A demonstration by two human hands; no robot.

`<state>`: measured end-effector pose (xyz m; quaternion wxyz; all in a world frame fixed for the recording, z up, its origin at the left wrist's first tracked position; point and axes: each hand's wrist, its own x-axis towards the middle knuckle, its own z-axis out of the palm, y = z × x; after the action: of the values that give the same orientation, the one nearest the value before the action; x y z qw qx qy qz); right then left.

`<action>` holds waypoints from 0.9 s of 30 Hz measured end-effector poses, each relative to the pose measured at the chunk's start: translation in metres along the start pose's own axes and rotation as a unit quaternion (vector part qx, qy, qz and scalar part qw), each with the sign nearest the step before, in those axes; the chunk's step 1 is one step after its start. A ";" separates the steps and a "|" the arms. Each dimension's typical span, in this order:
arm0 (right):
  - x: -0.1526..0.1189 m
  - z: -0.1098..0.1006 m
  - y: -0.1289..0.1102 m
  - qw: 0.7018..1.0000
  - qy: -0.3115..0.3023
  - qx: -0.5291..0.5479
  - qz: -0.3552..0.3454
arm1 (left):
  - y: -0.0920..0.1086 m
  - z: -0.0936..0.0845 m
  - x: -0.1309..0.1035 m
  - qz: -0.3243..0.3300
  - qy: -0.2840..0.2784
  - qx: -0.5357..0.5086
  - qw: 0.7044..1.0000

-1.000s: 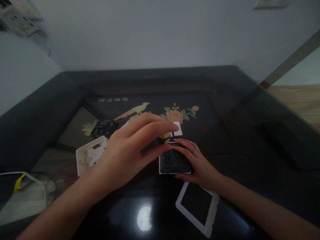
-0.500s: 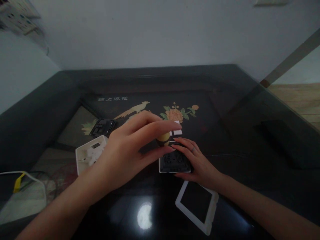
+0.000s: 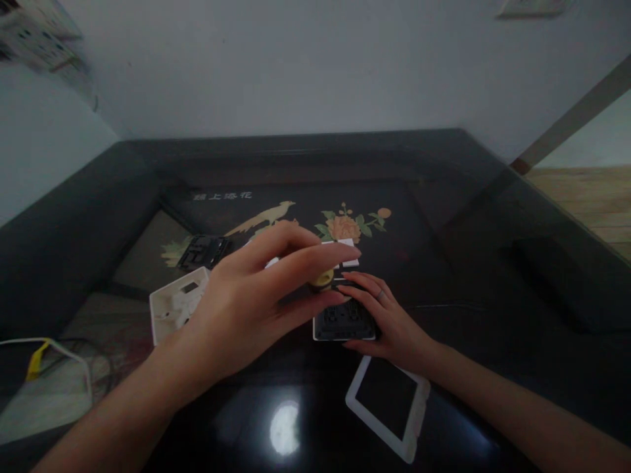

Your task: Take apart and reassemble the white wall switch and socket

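Centrally, in the head view, the black module (image 3: 342,323) lies at about four o'clock from the left hand (image 3: 251,289) and nine o'clock from the right hand (image 3: 392,322). The left hand's partly curled fingers and thumb grip a yellow-topped handle (image 3: 324,280) above the module's far edge; the right, half open, clasps the module across its right side.

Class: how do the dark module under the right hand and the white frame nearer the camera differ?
The dark module has a filled middle; the white frame is open, showing the tabletop through it. The module lies nearly square to the viewer; the frame is turned slantwise. The right hand holds the module, while no hand grips the frame. Both have four-sided outlines.
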<state>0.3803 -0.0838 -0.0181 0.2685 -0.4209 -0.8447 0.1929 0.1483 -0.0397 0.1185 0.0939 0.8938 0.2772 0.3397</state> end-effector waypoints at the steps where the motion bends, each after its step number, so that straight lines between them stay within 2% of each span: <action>1: 0.000 0.000 0.000 1.000 0.000 -0.001 0.000 | 0.001 -0.002 0.000 -0.007 -0.013 -0.004 1.000; 4: 0.000 0.000 0.000 1.000 0.002 0.000 -0.001 | 0.002 -0.008 -0.002 -0.025 -0.069 -0.033 0.997; 6: 0.000 0.000 0.000 1.000 0.001 0.001 0.000 | 0.001 -0.010 -0.003 -0.024 -0.086 -0.042 0.995; 8: 0.000 0.000 0.000 1.000 0.001 0.003 0.001 | -0.001 -0.007 -0.004 -0.021 -0.066 -0.030 0.997; 12: 0.001 0.000 0.000 1.000 0.004 0.003 -0.005 | -0.005 0.007 -0.003 0.017 0.017 0.006 1.000; 14: 0.001 0.000 -0.001 1.000 0.004 0.001 -0.006 | -0.005 0.009 -0.001 0.024 0.020 -0.007 0.999; 18: 0.001 0.000 -0.001 1.000 0.003 0.000 -0.003 | -0.002 -0.003 -0.001 -0.039 -0.064 -0.083 0.994; 21: 0.001 -0.001 -0.001 1.000 0.000 0.004 -0.002 | -0.003 -0.010 -0.003 -0.049 -0.107 -0.087 0.989; 22: 0.001 -0.001 -0.001 1.000 -0.001 0.004 -0.002 | -0.005 -0.010 -0.004 -0.045 -0.100 -0.070 0.991; 27: 0.000 0.000 0.000 1.000 -0.001 0.000 -0.001 | -0.011 0.006 -0.004 0.000 0.010 0.031 0.999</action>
<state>0.3803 -0.0834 -0.0178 0.2682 -0.4199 -0.8452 0.1932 0.1453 -0.0325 0.1079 0.0633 0.8929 0.2884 0.3400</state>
